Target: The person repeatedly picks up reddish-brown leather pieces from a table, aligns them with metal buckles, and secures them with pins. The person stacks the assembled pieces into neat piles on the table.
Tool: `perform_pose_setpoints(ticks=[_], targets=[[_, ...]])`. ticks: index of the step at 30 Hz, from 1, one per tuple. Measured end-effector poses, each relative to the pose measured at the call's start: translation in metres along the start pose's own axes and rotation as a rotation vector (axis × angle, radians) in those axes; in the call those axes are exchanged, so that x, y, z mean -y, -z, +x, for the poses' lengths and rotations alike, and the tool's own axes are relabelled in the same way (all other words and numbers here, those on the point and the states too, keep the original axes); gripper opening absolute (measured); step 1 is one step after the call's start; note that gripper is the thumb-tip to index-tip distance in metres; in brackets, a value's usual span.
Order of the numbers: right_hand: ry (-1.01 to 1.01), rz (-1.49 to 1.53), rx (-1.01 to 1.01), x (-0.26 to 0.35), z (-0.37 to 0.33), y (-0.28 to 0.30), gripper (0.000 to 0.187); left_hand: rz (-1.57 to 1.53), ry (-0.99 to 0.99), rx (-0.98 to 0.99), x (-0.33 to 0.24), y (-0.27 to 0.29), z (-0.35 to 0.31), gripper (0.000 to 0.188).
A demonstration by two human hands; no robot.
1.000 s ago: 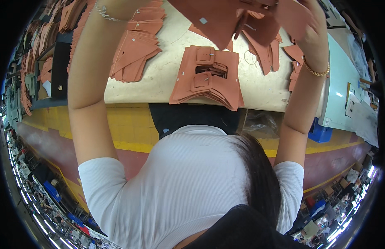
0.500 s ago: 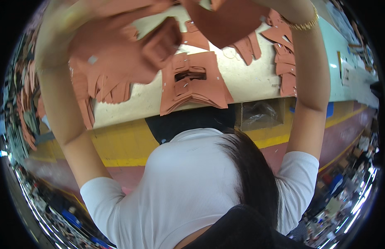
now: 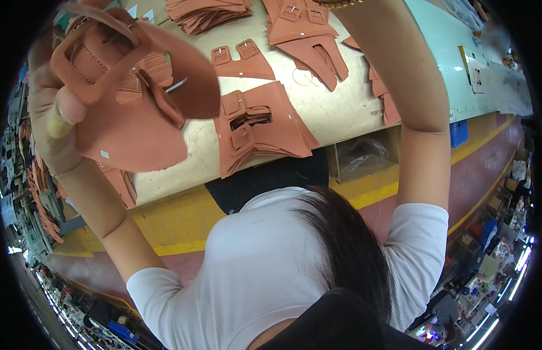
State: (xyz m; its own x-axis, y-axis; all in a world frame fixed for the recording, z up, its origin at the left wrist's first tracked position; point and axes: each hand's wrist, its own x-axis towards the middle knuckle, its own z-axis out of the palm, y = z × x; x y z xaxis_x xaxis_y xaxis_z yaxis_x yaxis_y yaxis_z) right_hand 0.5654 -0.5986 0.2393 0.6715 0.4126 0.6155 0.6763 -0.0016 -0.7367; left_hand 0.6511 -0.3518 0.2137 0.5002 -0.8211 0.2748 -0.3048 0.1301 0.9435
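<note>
Raised at the upper left, my left hand (image 3: 55, 125) has its thumb, wrapped in a yellowish band, pressed on a reddish-brown leather piece with a large covered buckle (image 3: 131, 122). The piece is curved and folded over, and a small pale tag sticks to its lower part. Below and right of it, a stack of matching buckled pieces (image 3: 271, 128) lies at the table's near edge. My right forearm (image 3: 393, 64) reaches up across the right side, with a gold bracelet at the wrist. The right hand itself is past the top edge.
More leather pieces lie in piles on the pale table (image 3: 195, 169): a flat pile (image 3: 209, 14) at the back, buckled straps (image 3: 241, 61) in the middle. Under the table edge is an open compartment (image 3: 364, 160) with clear plastic. A light green surface (image 3: 452, 70) adjoins at the right.
My left hand has come lower and nearer with the buckled leather piece, now seen sharply. The leather piece near my right hand has left the view, and that hand has moved up out of sight.
</note>
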Motion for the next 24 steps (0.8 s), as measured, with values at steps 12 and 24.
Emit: perform_pose_setpoints(ticks=[12, 24], targets=[[-0.385, 0.104, 0.135, 0.021, -0.009, -0.005, 0.020, -0.201, -0.049, 0.022, 0.001, -0.041, 0.003, 0.086], [-0.504, 0.313, 0.020, -0.005, -0.041, -0.014, 0.027, -0.158, 0.000, 0.146, -0.009, -0.062, 0.010, 0.090]])
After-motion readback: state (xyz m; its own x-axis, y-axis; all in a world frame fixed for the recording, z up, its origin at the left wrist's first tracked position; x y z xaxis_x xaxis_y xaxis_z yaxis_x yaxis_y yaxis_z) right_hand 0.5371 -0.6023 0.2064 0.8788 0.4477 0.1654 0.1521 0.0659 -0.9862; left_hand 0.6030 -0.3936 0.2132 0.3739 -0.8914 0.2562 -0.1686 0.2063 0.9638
